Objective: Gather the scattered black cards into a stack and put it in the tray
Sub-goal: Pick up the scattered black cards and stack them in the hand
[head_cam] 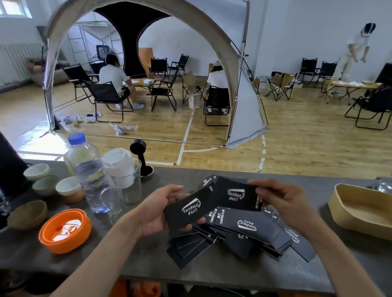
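Several black cards (249, 228) with white print lie scattered and overlapping on the dark counter (227, 272), in front of me. My left hand (161, 210) grips a small stack of black cards (190, 210) just above the pile. My right hand (285, 198) pinches a single black card (239, 196) by its right edge and holds it over the top end of that stack. The tan tray (340, 215) stands on the counter to the right, apart from both hands, with nothing seen inside.
To the left stand a water bottle (87, 172), plastic cups (126, 177), small bowls (68, 188), an orange lid (64, 230) and a black tamper (142, 158). The counter's front edge runs below the cards. Beyond the counter are a tent, folding chairs and people.
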